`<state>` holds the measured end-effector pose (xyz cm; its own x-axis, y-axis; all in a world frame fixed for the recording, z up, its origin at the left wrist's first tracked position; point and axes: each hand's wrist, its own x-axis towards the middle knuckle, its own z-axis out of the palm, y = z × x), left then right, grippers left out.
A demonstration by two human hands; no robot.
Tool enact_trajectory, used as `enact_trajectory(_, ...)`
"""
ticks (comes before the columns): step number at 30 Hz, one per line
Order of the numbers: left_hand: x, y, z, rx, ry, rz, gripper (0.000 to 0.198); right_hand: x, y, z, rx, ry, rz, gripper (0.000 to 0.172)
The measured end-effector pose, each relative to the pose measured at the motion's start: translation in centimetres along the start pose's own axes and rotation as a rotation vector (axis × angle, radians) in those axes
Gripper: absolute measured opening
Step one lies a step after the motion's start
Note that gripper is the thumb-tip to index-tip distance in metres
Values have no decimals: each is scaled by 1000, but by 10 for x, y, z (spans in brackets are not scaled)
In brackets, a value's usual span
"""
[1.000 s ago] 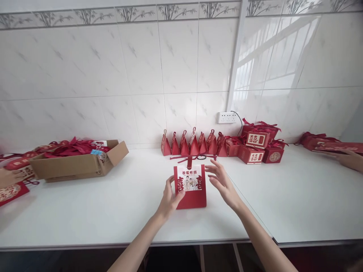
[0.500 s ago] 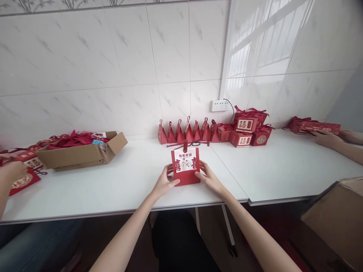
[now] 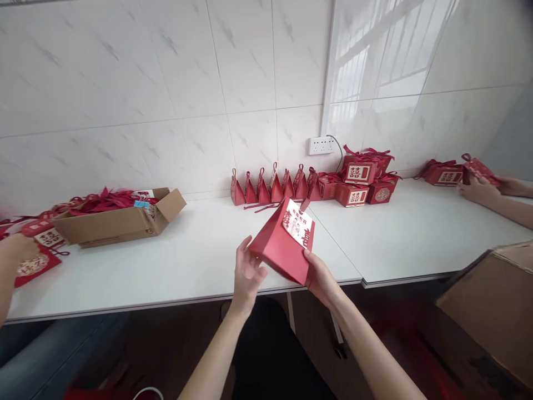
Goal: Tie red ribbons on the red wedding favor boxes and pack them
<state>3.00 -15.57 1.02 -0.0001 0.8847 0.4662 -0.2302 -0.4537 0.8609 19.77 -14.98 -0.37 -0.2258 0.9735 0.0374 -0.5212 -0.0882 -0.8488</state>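
White wall tiles back a long white tabletop [image 3: 175,261], with a power socket [image 3: 320,145] set low on the wall. Lifted clear of the tabletop near its front edge is a red gift box [image 3: 283,244], tilted so its plain red side faces the camera and its printed white label points up and to the right. Both hands hold it: the left hand [image 3: 247,272] curls its fingers round the lower left edge, and the right hand [image 3: 320,278] grips the bottom right corner from beneath.

Against the wall stands a row of small red pyramid boxes [image 3: 275,189] – just beside them, to the right, a pile of square red boxes [image 3: 360,180]. An open cardboard box [image 3: 116,222] full of red ribbons sits well to the left. Another person's hand [image 3: 19,247] rests on flat red cards at the far left, and a co-worker's hand [image 3: 478,189] touches red boxes at the far right. A brown carton [image 3: 491,300] shows at the lower right, below the tabletop.
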Motion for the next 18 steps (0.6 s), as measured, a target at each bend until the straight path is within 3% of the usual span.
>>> enact_trajectory(6, -25, 15, 44, 146, 35, -19, 62, -12, 13, 15, 176, 33, 46, 38)
enact_trajectory(8, -30, 15, 52, 252, 72, 44, 62, -14, 16, 18, 161, 19, 39, 38)
enact_trajectory(14, -35, 4, 50, 808, 139, 666, 60, -20, 6, 26, 95, 32, -72, 35)
enact_trajectory(16, -35, 2, 44, 929, 94, 792, 58, -24, -4, 24, 83, 49, -115, 43)
enact_trajectory(18, -36, 1, 39, 1017, 58, 876, 51, -30, -15, 18, 18, 48, -128, 63)
